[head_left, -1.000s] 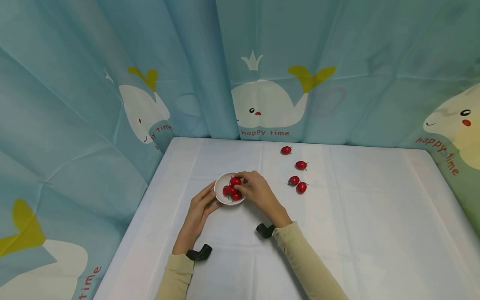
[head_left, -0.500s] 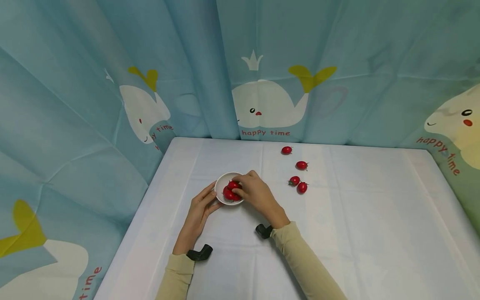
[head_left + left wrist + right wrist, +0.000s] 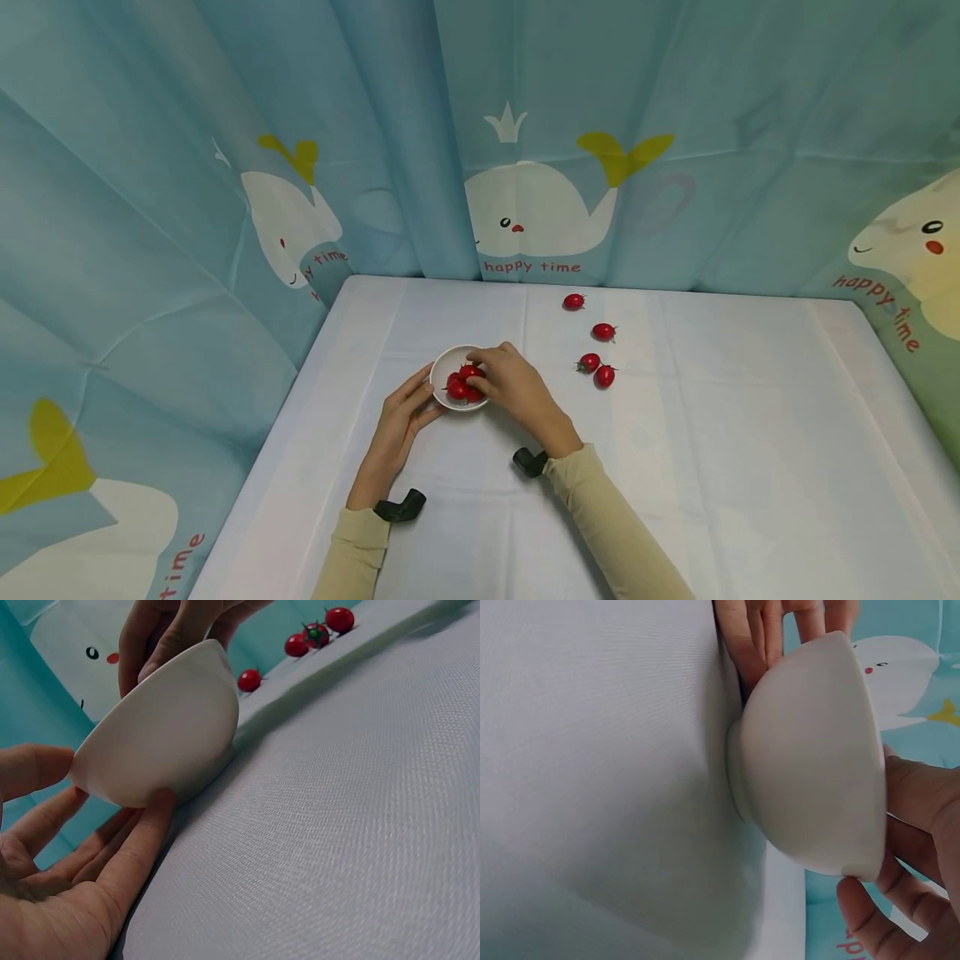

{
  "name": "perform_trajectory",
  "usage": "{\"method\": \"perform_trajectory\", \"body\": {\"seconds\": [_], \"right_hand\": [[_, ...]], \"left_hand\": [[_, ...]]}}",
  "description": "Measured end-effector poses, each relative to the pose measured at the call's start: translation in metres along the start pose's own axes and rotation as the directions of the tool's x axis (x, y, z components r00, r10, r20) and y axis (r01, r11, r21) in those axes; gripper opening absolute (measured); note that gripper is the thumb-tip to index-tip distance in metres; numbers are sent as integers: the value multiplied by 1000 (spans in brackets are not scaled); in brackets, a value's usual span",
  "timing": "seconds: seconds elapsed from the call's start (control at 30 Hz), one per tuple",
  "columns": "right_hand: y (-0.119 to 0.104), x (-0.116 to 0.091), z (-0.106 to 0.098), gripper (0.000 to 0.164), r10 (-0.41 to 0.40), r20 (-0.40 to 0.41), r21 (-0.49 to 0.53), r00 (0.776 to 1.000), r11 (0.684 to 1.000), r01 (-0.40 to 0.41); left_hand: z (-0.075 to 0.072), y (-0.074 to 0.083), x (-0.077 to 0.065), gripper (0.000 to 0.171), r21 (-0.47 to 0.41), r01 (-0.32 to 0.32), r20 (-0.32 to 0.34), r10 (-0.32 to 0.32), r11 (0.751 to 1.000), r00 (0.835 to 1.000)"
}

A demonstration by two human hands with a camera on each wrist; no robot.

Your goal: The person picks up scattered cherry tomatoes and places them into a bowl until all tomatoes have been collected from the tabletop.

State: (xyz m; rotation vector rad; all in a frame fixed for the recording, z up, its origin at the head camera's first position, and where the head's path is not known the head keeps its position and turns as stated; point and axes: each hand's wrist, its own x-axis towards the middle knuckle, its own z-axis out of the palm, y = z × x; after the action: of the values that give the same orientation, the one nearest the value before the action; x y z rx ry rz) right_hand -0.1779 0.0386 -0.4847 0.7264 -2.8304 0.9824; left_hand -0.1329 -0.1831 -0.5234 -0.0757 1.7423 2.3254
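A small white bowl [image 3: 442, 367] stands on the white-covered table, with several red cherry tomatoes [image 3: 457, 389] inside it. My left hand [image 3: 393, 427] holds the bowl from its left; in the left wrist view, fingers [image 3: 34, 766] touch the rim and the lower wall. My right hand [image 3: 521, 392] reaches over the right rim, its thumb and forefinger pinching a cherry tomato [image 3: 470, 372] among the others. In the right wrist view, the bowl's outer wall [image 3: 810, 757] hides the tomatoes, and right-hand fingers [image 3: 862, 907] show beside the rim.
Several loose cherry tomatoes [image 3: 603, 332] lie to the right of the bowl, towards the table's back edge. A blue-green curtain [image 3: 390, 167] with whale prints hangs behind and beside the table [image 3: 750, 433]. Each wrist carries a black camera mount [image 3: 401, 506].
My right hand has dipped slightly left and down into the bowl with the tomato at its fingertips. Tomatoes in the bowl have shifted a little. The left hand and bowl have stayed put.
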Motion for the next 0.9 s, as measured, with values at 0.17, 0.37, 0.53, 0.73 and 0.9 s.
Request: {"method": "perform_trajectory", "body": {"seconds": [0.17,0.37,0.53,0.73,0.9], "right_hand": [[0,-4,-5,39,0,-20,39,1000,999,1],[-2,-10,-9,36,11,-55,104,998,995,-5],[-4,-15,-14,34,25,-76,108,997,994,-16],[-3,-26,-25,34,39,-103,124,994,992,-26],[2,-36,-32,35,56,-143,133,988,990,-37]], "left_hand": [[0,0,0,52,-9,4,-6,-4,1000,1000],[-1,-2,1,52,-1,3,-6,-3,1000,1000],[0,-2,1,52,7,8,-8,-8,1000,1000],[0,-2,1,53,5,5,-7,-5,1000,1000],[0,-2,1,53,13,3,-9,-3,1000,1000]]}}
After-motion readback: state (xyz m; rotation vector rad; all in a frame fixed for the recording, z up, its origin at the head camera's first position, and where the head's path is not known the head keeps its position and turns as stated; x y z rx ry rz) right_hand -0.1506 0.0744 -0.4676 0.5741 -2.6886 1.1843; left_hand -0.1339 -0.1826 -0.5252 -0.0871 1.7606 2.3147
